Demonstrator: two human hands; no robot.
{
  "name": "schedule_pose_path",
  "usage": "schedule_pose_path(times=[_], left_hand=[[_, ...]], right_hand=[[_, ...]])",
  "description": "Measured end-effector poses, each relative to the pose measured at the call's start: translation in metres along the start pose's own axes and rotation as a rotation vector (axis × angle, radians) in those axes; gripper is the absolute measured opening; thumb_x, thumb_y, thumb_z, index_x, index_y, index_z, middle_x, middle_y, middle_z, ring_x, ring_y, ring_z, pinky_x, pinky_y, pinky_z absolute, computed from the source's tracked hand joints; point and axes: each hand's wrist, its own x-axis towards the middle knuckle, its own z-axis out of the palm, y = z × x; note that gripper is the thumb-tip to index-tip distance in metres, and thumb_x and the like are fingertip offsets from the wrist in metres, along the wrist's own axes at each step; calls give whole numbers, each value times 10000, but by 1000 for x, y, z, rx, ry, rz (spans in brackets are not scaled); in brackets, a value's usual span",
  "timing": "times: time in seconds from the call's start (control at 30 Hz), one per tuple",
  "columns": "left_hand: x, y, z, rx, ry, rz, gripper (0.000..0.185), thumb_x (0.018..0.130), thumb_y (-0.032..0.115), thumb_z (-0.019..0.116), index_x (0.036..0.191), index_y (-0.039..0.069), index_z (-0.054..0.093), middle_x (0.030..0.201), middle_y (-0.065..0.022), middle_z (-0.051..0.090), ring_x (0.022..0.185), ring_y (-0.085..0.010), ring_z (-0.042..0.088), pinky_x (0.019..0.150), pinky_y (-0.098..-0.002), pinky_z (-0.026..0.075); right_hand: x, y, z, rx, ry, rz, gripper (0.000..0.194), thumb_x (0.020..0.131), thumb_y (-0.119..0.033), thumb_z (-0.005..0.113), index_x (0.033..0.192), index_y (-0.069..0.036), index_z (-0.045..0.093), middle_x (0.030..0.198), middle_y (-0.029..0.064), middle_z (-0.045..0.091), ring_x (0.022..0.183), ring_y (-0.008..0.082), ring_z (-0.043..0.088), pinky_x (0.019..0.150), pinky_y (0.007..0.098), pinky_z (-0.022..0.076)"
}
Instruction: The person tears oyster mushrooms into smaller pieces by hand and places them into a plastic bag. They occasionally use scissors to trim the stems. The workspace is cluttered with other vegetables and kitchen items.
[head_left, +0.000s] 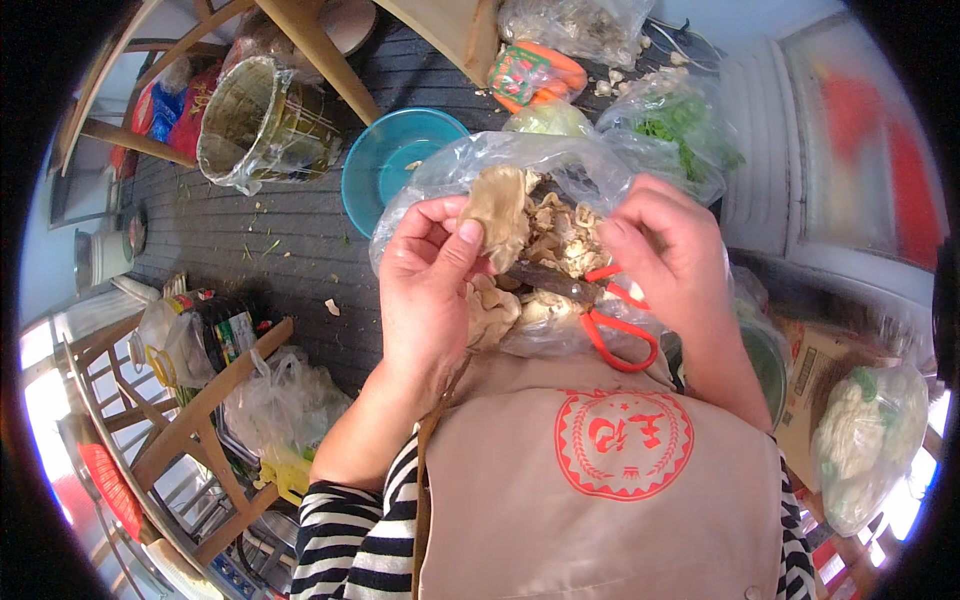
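My left hand (431, 274) grips a flat, tan oyster mushroom cap (495, 206) between thumb and fingers. Below it, a clear plastic bag (427, 180) lies spread wide in front of my lap, with more oyster mushrooms (559, 229) inside. Scissors with red handles (619, 352) rest on these mushrooms, their dark blades pointing left under the held cap. Over the bag's right side is my right hand (664, 247), fingers curled and thumb near the index finger; whether anything is pinched there is hidden. Another large mushroom piece (491, 311) sits beside my left wrist.
A blue plastic basin (401, 161) stands just beyond the bag, with a lined bucket (262, 131) farther left. Bagged carrots (536, 75) and leafy greens (675, 139) lie ahead. At right are bagged cauliflower (862, 442) and a cardboard box (810, 390). A wooden chair (202, 420) is at left.
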Motion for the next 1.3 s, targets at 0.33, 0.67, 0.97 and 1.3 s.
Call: schedule_pose_path(times=[0.33,0.67,0.97,1.3], left_hand=[[3,2,-3,-103,-40,-66,132,908,79,564,1032,32,569,889,0,584,783,-66,537,732,-206,445],[-1,3,-2,-22,-247,-81,300,972,260,468,1150,25,521,1000,-29,554,926,-118,535,857,-273,437],[-9,-2,1,170,-235,-128,250,848,52,654,1055,25,514,964,-25,572,867,-78,539,750,-239,464],[-5,-1,-1,7,-249,-231,141,881,125,626,981,59,552,856,0,585,707,-58,519,603,-195,436]], right_hand=[[-12,13,4,31,-291,122,531,738,-39,699,1235,-65,513,978,63,520,829,100,494,673,247,421],[1,8,38,865,-270,570,220,815,-47,680,1003,0,577,888,15,613,795,57,559,667,202,471],[0,3,41,846,-211,554,179,820,-46,645,978,-43,562,804,-41,554,640,1,464,507,156,355],[-3,2,42,871,-214,563,185,822,-42,625,987,-35,543,733,-42,517,530,-1,412,450,153,323]])
